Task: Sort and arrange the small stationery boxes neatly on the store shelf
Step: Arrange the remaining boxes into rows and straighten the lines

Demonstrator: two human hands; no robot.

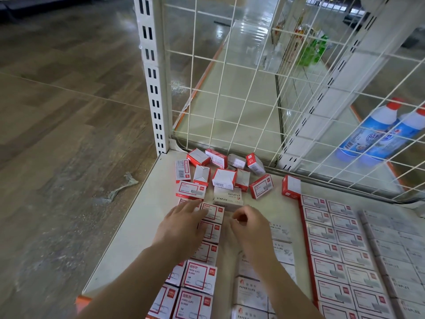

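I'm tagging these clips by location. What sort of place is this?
Most likely a shop. Small boxes of paper clips and staples lie in rows on a white shelf with a wire-grid back, and cleaner bottles stand on the neighbouring shelf.

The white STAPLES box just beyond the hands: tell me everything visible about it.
The white STAPLES box is a small cardboard carton, pale grey-white with dark "STAPLES" lettering, printed upside down on its top face, and a small red mark. It lies flat and closed on the cream shelf, at the near edge of the jumbled red-and-white boxes. Neither hand visibly touches it.
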